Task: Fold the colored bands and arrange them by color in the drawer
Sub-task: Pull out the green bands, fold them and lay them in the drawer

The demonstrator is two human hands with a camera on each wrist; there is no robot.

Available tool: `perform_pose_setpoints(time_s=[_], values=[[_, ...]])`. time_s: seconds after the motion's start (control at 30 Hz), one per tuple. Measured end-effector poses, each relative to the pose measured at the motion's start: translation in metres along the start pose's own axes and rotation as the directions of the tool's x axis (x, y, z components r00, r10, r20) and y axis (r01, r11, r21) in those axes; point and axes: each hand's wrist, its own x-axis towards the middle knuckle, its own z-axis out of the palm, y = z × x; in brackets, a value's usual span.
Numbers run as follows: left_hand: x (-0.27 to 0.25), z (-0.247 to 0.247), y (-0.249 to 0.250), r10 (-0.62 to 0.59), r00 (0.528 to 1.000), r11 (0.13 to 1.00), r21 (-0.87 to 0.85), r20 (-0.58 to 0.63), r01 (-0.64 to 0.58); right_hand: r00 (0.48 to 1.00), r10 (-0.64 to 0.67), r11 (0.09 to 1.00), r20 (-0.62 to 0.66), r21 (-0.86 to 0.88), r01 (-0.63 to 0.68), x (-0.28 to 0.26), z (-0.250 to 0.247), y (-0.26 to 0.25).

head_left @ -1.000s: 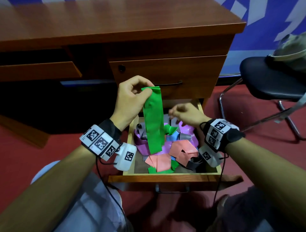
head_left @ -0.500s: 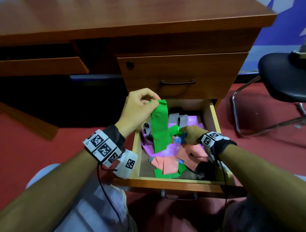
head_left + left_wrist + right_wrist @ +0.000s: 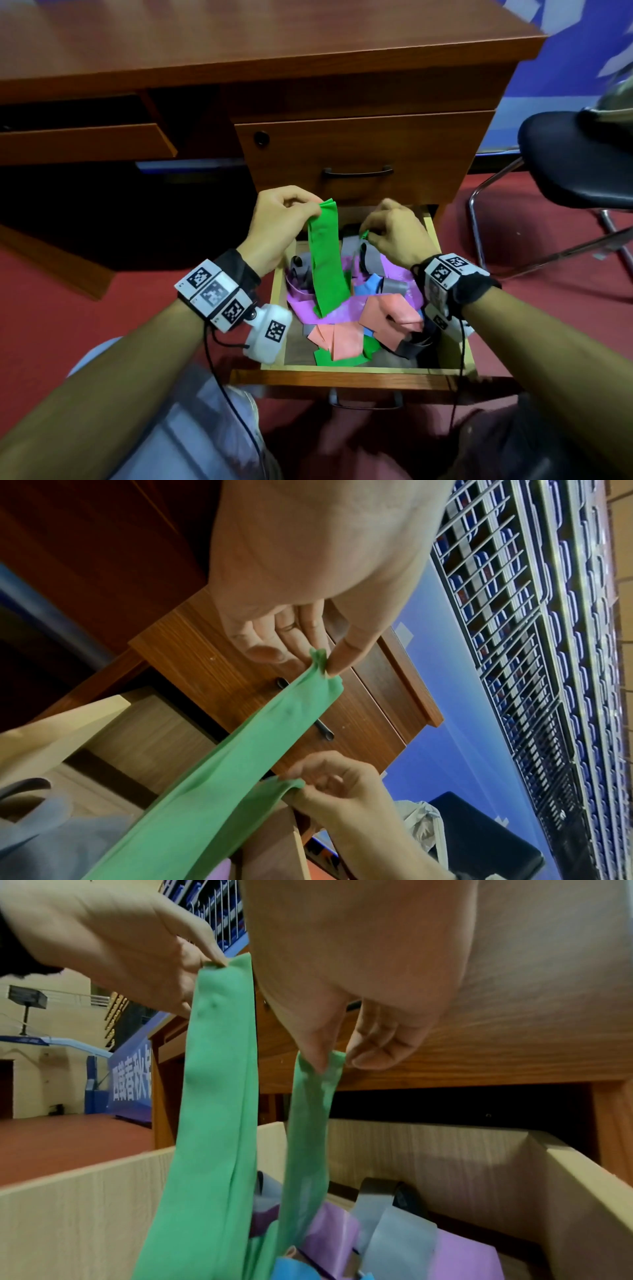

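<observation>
Your left hand (image 3: pixel 281 219) pinches one end of the green band (image 3: pixel 327 260) between thumb and fingertips, so the strip hangs with its long axis near vertical, the lower part dropping into the open drawer (image 3: pixel 356 371). Your right hand (image 3: pixel 394 229) pinches the band's other end (only a small green tip shows from above) just beside it, slightly lower. Purple, salmon, blue and grey bands lie jumbled in the drawer. White characters on the blue banner (image 3: pixel 131 1072) are too blurred to read.
</observation>
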Motion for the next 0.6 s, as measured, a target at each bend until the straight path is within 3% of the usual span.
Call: perform_pose_setpoints(time_s=[0.17, 0.27, 0.4, 0.5, 0.6], values=[[-0.003, 0.004, 0.007, 0.001, 0.999, 0.999, -0.043, -0.041, -0.003, 0.962, -0.05, 0.956, -0.268, 0.265, 0.124, -0.005, -0.033, -0.038], [-0.007, 0.007, 0.011, 0.0, 0.999, 0.999, -0.052, -0.05, -0.003, 0.921, 0.028, 0.866, -0.388, 0.47, 0.171, -0.008, -0.056, -0.065], [-0.01, 0.011, 0.011, -0.049, 0.998, 0.998, -0.051, -0.029, 0.047, 0.948, 0.108, 0.661, -0.3, 0.734, 0.157, -0.014, -0.077, -0.085], [-0.01, 0.011, 0.007, -0.1, 0.994, 0.995, -0.027, 0.038, 0.101, 0.986, 0.114, 0.529, -0.122, 0.847, 0.044, -0.022, -0.081, -0.084], [-0.012, 0.011, 0.005, -0.145, 0.986, 0.989, -0.004, 0.087, 0.146, 0.995, 0.077, 0.512, 0.069, 0.853, -0.099, -0.031, -0.077, -0.074]])
